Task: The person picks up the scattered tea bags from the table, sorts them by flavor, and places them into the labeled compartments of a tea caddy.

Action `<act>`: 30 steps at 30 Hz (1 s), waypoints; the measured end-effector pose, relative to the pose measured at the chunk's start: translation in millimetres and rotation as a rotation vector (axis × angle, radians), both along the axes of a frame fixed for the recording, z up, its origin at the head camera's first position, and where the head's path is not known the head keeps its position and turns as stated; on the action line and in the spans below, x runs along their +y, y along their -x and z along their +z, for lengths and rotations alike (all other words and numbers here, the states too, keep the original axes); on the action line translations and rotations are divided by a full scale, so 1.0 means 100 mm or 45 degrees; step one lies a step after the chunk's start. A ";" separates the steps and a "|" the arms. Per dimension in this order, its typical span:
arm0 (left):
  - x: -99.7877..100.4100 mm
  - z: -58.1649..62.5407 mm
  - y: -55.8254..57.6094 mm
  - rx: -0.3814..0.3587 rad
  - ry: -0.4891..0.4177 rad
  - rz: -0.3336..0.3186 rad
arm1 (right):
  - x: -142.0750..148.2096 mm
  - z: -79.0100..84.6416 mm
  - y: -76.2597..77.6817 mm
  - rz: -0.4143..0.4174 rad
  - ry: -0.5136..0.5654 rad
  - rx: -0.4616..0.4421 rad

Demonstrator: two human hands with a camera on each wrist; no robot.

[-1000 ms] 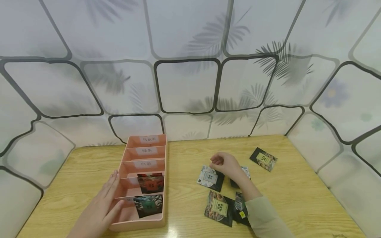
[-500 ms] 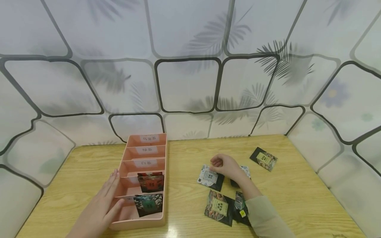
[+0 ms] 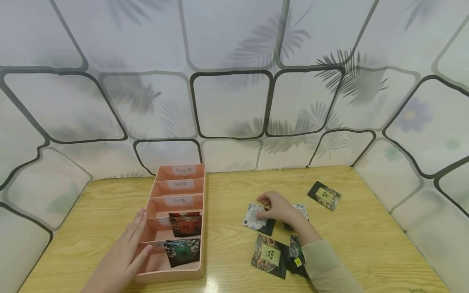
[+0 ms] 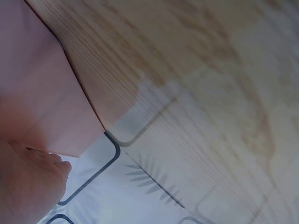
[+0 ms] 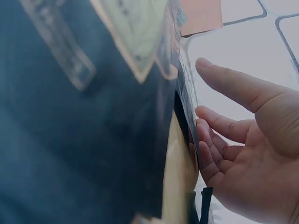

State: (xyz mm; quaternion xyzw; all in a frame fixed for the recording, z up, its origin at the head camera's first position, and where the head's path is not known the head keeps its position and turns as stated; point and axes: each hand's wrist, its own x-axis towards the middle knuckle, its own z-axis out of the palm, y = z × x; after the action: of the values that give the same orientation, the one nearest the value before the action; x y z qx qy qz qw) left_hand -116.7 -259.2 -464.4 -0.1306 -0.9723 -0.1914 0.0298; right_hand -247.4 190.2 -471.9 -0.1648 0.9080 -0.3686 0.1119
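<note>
My left hand [image 3: 122, 248] rests along the left wall of a pink compartment box [image 3: 168, 276], fingers straight against the rim and thumb apart over the front compartment. In the left wrist view part of that hand [image 4: 35, 182] shows beside the pink wall. My right hand [image 3: 280, 209] is over a white-patterned, black-edged tea sachet [image 3: 250, 221], its thumb over the label and its fingers at the far edge. The right wrist view shows the right hand's thumb and bent fingers [image 5: 229, 123] spread apart, fingertips right at a sachet's edge. Another white-patterned sachet [image 3: 302, 210] is partly hidden under the right wrist.
In the box, a red sachet [image 3: 186, 226] and a green sachet [image 3: 184, 252] stand in the two front compartments; labels mark the rear ones. A brown-patterned sachet [image 3: 268, 256] and a dark sachet [image 3: 296, 254] lie nearer me. Another sachet [image 3: 325, 196] lies at back right.
My right hand's thumb has spread away from its fingers and come down over the white-patterned sachet. My left hand stays where it was on the box.
</note>
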 end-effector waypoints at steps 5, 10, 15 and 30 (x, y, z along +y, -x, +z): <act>0.00 -0.01 0.00 0.045 0.004 -0.014 | -0.01 0.01 0.00 0.048 -0.038 0.007; 0.01 -0.01 0.00 0.028 0.001 -0.010 | -0.02 0.00 0.01 0.058 -0.065 0.012; 0.01 -0.02 0.00 0.043 0.005 -0.012 | -0.04 0.00 0.03 0.028 -0.071 -0.010; 0.00 -0.03 0.00 0.082 0.020 -0.024 | -0.08 0.02 0.02 -0.083 0.035 -0.037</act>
State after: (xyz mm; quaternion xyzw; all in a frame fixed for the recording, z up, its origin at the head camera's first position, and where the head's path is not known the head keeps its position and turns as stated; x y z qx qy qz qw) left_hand -117.1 -259.3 -467.4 -0.1461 -0.9710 -0.1798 0.0582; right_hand -249.7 182.5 -470.2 -0.1315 0.9061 -0.3867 0.1106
